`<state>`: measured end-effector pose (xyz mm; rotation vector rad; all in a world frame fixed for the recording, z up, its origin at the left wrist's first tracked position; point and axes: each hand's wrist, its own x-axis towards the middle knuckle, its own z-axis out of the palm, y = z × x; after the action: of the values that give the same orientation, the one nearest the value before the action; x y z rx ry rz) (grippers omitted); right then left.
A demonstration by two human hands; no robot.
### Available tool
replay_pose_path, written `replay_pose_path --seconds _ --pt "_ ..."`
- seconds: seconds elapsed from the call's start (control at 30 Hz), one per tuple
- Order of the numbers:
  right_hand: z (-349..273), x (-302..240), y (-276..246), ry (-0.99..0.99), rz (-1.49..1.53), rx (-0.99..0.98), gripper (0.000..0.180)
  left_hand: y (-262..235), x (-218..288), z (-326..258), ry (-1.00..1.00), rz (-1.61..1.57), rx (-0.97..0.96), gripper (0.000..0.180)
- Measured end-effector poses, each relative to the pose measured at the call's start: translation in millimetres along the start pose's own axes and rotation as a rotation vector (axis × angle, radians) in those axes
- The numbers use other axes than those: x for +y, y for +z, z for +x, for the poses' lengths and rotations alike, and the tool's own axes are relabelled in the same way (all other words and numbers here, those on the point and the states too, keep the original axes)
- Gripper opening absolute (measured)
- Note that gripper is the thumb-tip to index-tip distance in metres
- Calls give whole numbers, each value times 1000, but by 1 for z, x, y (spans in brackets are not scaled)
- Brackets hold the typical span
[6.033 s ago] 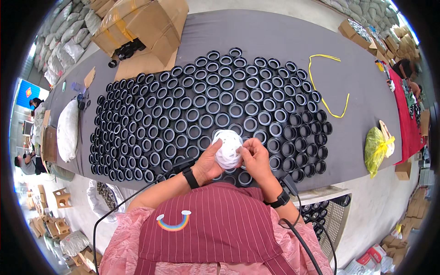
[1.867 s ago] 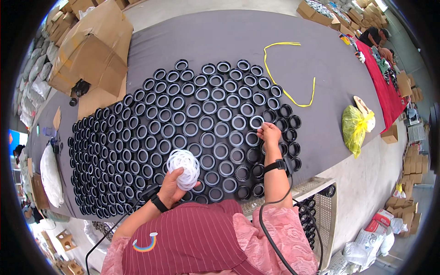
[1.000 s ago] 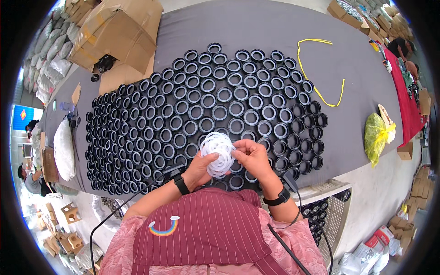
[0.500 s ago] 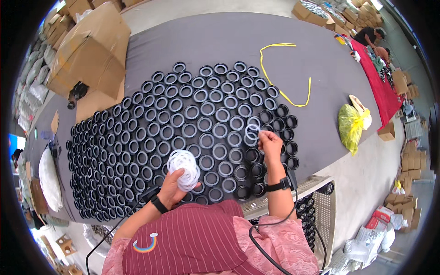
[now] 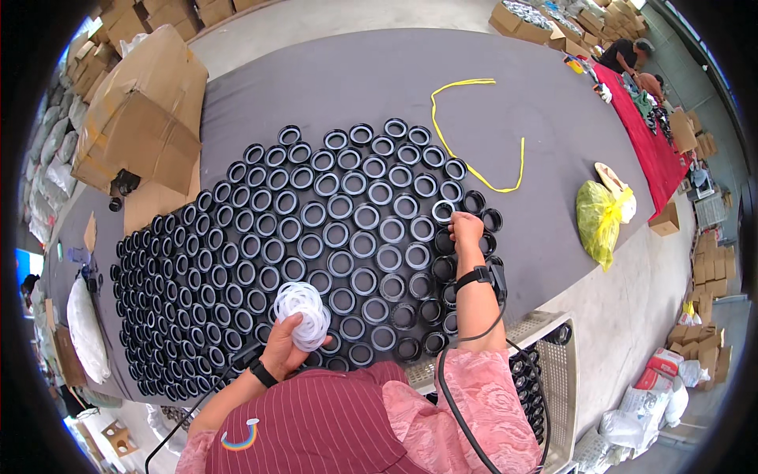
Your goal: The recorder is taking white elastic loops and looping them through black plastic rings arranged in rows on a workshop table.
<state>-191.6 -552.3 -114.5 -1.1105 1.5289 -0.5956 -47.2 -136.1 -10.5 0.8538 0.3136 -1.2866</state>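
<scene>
Since half a second ago the right hand (image 5: 466, 229) has stayed out at the far right of the black caps (image 5: 316, 237), fingertips pinching a white ring (image 5: 444, 212) onto one; seating looks underway, and next needs another ring. Left hand (image 5: 286, 347) clenches the ring bundle (image 5: 302, 314) near the caps' front edge. Beyond them, brown boxes (image 5: 142, 118) sit left, a yellow bag (image 5: 598, 221) right on the worktop (image 5: 332, 87).

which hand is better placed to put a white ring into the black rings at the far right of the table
Right. The right hand is stretched out over the black rings near the right edge of the array, fingertips on one of them. The left hand is back near the body, holding the bunch of white rings.
</scene>
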Motion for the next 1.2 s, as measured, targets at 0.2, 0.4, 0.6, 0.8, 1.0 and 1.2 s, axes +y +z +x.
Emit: replay_pose_path --seconds 0.2,0.4,0.6,0.8,1.0,1.2 --pt "9 9 -5 -388 -479 183 19 2 0 -1 2 -17 41 47" --pt "-1 0 -8 -424 -578 209 24 3 0 -2 -2 -15 37 47" --pt "-15 -9 2 -512 -779 134 18 2 1 -6 23 96 -59 49" --pt "-82 -21 14 -682 -544 -149 18 19 -1 -2 23 142 -183 56" --pt "-240 -35 37 -275 -148 -1013 21 25 -2 -11 24 193 -188 57" --pt "-270 -19 35 -278 -113 -948 17 19 -3 -15 82 203 -232 54"
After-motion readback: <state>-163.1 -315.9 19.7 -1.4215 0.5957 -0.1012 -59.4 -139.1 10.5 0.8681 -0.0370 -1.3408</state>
